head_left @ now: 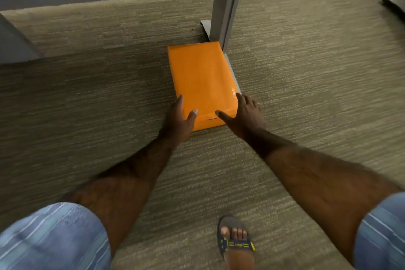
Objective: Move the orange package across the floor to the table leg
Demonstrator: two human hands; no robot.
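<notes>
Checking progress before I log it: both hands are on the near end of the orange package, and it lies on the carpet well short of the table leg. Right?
Not quite. The head view shows the orange package already up against the table leg, its right edge along the leg's flat foot. The rest holds: the left hand and right hand are on its near end, on the carpet.

Orange package (202,82): flat on the carpet floor (87,98), centre of frame, its right long edge against the table leg's foot plate.
Table leg (229,2): grey upright post, upper centre, just beyond the package's far right corner.
Left hand (179,119): on the package's near left corner, thumb on top.
Right hand (246,114): on the near right corner, fingers spread.
Sandalled foot (235,241): bottom centre-right.
Striped sleeves (52,239): lower corners.
</notes>
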